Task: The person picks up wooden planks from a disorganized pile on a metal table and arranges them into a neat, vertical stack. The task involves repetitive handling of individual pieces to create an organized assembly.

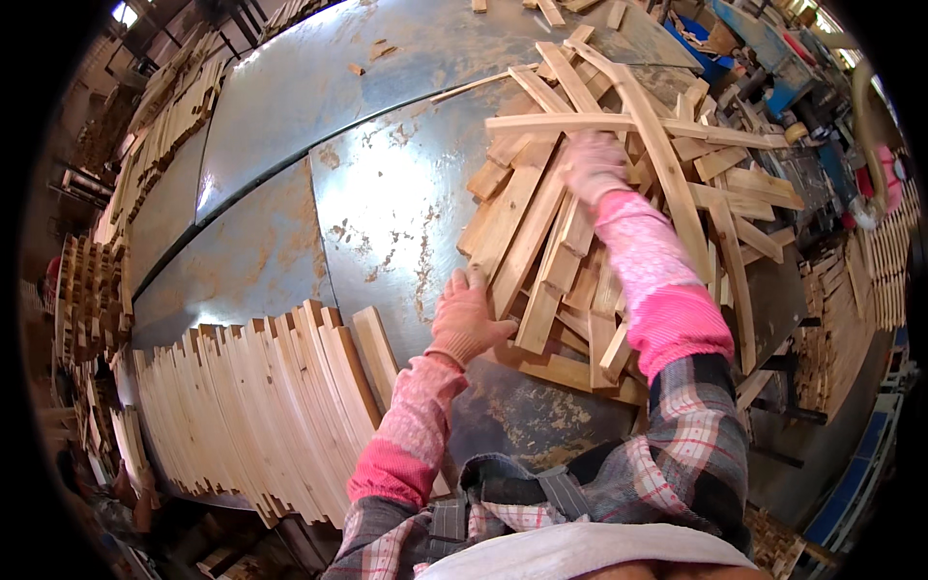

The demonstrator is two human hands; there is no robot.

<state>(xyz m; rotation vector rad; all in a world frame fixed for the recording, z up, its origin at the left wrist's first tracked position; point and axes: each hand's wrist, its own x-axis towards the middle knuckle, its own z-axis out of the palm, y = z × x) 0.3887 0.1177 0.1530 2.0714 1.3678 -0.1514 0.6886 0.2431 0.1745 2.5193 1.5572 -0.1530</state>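
Observation:
A loose pile of wooden strips lies crisscrossed on the metal tabletop to the right. My left hand, in a pale orange glove, rests at the pile's left edge beside the ends of some strips. Its fingers are stretched out and the thumb stands apart, with nothing held. Over the upper middle of the pile reaches my right hand, gloved too and smeared by motion. It is just below a long crosswise strip; whether it grips any wood I cannot make out. A long curved strip lies to its right.
At the near left, a tight row of wooden strips lies side by side, with a single strip by its right end. The metal table has seams and sawdust patches. More stacked wood stands far left; machinery is at far right.

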